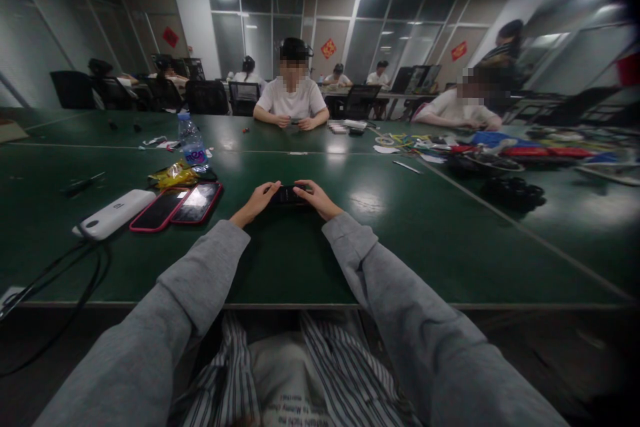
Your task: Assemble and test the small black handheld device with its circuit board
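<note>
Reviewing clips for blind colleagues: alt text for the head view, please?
A person's left hand and right hand hold a dark device at a green table. Two pink-edged phones and a white device lie leftward; someone in white sits opposite.

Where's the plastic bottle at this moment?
In the head view, left of centre, the plastic bottle stands on the green table, just beyond the yellow wrapper.

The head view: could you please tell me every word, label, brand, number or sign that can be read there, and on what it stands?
"01" as it appears here, perhaps an inverted "10": white power bank.
"Mimmy chan", inverted: the wearer's T-shirt; its other words are uncertain.
Too small or blurred to read: the plastic bottle label, the marks on the black handheld device, the red diamond wall signs.
</note>
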The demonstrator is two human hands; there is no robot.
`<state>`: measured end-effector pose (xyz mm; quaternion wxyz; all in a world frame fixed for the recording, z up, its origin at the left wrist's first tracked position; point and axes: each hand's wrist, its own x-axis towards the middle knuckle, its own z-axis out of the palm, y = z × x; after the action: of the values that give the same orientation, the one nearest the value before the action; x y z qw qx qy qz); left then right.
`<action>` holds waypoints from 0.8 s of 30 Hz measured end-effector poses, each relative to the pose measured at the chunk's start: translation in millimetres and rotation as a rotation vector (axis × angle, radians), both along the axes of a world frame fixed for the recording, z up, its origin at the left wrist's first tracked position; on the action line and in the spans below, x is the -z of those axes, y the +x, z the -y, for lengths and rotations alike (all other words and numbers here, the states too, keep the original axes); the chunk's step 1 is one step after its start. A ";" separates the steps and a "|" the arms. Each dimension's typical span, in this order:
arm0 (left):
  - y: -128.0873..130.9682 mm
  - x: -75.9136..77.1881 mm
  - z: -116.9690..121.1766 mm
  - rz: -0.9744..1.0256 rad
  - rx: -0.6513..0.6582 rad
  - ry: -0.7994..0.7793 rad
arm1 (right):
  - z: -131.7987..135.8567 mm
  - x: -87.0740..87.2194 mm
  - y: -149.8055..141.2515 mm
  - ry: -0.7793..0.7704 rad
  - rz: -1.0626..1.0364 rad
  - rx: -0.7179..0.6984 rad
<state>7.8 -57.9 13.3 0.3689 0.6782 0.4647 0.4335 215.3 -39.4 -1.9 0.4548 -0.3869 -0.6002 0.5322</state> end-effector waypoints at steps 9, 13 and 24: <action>-0.2 0.2 -0.8 0.036 -0.018 -0.064 | 2.8 -4.1 0.0 -0.046 -0.043 0.006; 0.5 -0.3 -1.1 0.044 -0.027 -0.069 | 4.1 -5.4 -1.3 -0.051 -0.053 0.011; 0.0 -1.1 -1.2 0.080 -0.040 -0.056 | 2.6 -4.6 -5.6 -0.073 -0.095 0.031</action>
<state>7.8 -56.7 14.4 0.3974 0.6404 0.4749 0.4543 209.7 -42.1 2.7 0.4765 -0.3867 -0.5519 0.5646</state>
